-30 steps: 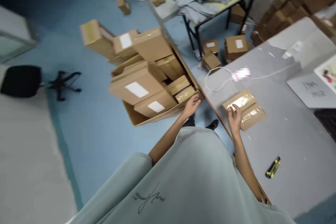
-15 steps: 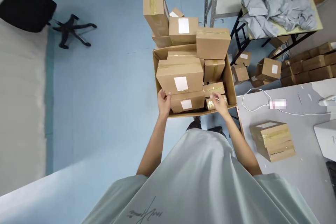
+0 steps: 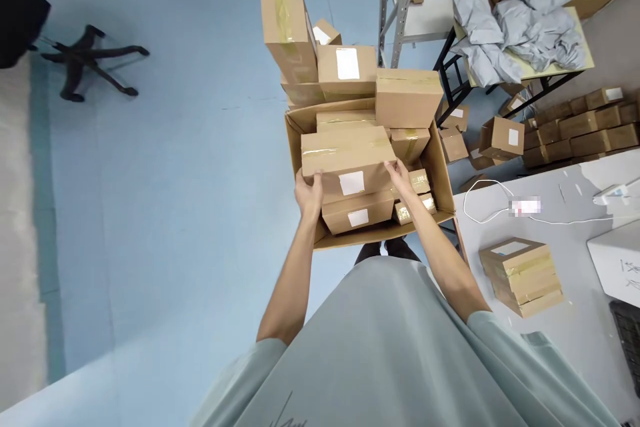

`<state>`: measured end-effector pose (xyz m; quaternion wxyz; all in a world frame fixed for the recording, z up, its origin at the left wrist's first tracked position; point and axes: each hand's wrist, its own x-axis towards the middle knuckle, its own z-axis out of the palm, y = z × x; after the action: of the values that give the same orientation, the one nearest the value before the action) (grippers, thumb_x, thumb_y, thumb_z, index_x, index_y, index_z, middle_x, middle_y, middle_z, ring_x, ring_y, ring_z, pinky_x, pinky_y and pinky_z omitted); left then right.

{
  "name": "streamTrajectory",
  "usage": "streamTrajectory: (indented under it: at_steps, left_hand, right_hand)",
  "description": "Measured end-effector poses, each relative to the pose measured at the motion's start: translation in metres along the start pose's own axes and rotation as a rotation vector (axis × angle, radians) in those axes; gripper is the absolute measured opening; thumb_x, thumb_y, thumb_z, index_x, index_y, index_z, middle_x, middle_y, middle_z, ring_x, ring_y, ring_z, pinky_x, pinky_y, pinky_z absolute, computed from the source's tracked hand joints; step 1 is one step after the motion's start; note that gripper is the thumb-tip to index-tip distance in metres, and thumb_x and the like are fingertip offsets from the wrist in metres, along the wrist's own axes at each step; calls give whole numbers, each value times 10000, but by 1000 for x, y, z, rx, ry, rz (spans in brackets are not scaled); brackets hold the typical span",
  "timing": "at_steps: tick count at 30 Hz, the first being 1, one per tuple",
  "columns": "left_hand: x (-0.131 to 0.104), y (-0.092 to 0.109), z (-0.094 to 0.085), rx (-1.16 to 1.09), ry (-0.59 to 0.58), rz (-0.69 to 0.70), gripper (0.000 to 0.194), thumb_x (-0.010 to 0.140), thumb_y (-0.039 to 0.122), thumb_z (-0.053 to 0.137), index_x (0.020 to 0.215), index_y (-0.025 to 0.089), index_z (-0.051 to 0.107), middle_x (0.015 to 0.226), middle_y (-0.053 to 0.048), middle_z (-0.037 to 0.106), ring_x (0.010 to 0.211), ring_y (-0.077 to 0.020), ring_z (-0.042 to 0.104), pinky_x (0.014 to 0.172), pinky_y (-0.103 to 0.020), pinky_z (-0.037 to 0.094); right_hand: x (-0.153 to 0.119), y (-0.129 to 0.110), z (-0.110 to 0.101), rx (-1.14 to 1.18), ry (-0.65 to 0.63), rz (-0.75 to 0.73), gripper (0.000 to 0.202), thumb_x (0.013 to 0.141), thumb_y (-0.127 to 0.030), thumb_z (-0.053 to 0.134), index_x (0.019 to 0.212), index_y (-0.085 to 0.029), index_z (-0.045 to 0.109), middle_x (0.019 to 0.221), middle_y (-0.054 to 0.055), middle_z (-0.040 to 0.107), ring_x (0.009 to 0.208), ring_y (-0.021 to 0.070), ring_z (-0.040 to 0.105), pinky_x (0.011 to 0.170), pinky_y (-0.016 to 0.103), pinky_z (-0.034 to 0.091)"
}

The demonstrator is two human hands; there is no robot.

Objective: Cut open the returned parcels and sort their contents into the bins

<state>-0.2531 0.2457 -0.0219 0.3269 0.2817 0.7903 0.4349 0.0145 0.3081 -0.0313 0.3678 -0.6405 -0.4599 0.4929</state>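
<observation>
A brown cardboard box (image 3: 325, 177) with a white label and yellowish tape sits among others in a big open carton (image 3: 444, 173). My left hand (image 3: 309, 195) grips its left end, and my right hand (image 3: 399, 177) holds its right front corner, so both are closed on it. Beneath it lies another labelled box (image 3: 333, 217). Small taped boxes (image 3: 419, 181) are packed at the carton's right side. One larger box (image 3: 407, 99) rests over the carton's back right edge. The fingers under the held box are partly hidden.
To the right is a grey table (image 3: 590, 320) with a taped box stack (image 3: 523, 280), a white cable and a laptop (image 3: 620, 260). Grey plastic parcels (image 3: 537, 20) cover a small table at the back right. A black swivel chair (image 3: 83, 60) stands at the left.
My right hand has moved left from the small boxes to the labelled box's right corner. My left hand has closed on its left end. The box has tilted and shifted slightly. The view has shifted.
</observation>
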Motion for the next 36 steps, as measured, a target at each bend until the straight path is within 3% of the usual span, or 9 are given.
streamTrajectory:
  at_steps: [2, 5, 8, 13, 18, 23, 28, 32, 36]
  left_hand:
    - [-25, 14, -9, 42, -16, 43, 544, 1047, 434, 778, 1525, 181, 721, 1528, -157, 794, 1444, -338, 741, 1333, -496, 532]
    - [-64, 41, -16, 9, -61, 118, 546, 1064, 452, 759, 1540, 188, 724, 1487, -148, 819, 1366, -316, 780, 1250, -463, 598]
    - [-95, 73, -5, -16, -149, 243, 574, 1094, 523, 742, 1582, 224, 704, 1520, -139, 807, 1377, -299, 782, 1245, -448, 603]
    - [-134, 135, 56, -36, -416, 574, 596, 1112, 516, 724, 1641, 246, 667, 1658, -155, 723, 1547, -311, 682, 1349, -488, 521]
    - [-210, 193, 128, 43, -763, 955, 604, 1099, 452, 725, 1664, 251, 649, 1650, -145, 733, 1528, -324, 685, 1332, -505, 541]
    - [-341, 223, 186, 19, -1064, 1275, 672, 1071, 449, 753, 1700, 264, 603, 1708, -135, 693, 1584, -346, 639, 1379, -532, 494]
    - [-505, 218, 230, -37, -1341, 1458, 692, 1044, 404, 760, 1700, 256, 596, 1717, -126, 681, 1605, -367, 605, 1398, -572, 461]
    - [-628, 195, 282, 9, -1604, 1453, 673, 1014, 308, 722, 1679, 265, 625, 1686, -105, 702, 1575, -353, 621, 1379, -580, 481]
    - [-713, 161, 354, 174, -1906, 1265, 631, 964, 240, 649, 1591, 216, 717, 1553, -100, 789, 1430, -321, 726, 1299, -504, 559]
  right_hand:
    - [-14, -8, -11, 140, 1, 36, 821, 988, -783, 760, 1601, -241, 683, 1601, 143, 773, 1546, 304, 689, 1362, 506, 517]
    - [-45, -26, -45, 269, 71, -28, 821, 909, -765, 863, 1544, -269, 710, 1570, 135, 784, 1542, 321, 685, 1390, 527, 482]
    - [-88, -43, -94, 284, 244, -93, 732, 905, -734, 891, 1446, -263, 748, 1505, 136, 808, 1477, 324, 724, 1365, 539, 510]
    - [-187, -41, -168, 308, 694, -64, 637, 870, -712, 919, 1289, -262, 750, 1409, 130, 825, 1410, 322, 745, 1249, 531, 604]
    - [-292, -10, -202, 440, 1134, 47, 647, 821, -735, 937, 1192, -255, 710, 1304, 114, 823, 1268, 295, 780, 1169, 530, 636]
    - [-376, 23, -230, 621, 1491, 100, 642, 796, -753, 915, 1136, -259, 685, 1254, 77, 784, 1248, 271, 763, 1144, 517, 653]
    - [-460, 61, -267, 765, 1828, 120, 613, 768, -705, 936, 1083, -265, 647, 1243, 56, 750, 1267, 256, 745, 1155, 522, 671]
    - [-518, 90, -290, 786, 1987, 145, 618, 791, -698, 948, 1095, -277, 615, 1262, 52, 729, 1337, 263, 723, 1196, 569, 667]
    - [-545, 118, -311, 838, 1979, 242, 632, 781, -721, 944, 1067, -283, 589, 1218, 55, 741, 1299, 272, 740, 1225, 576, 643]
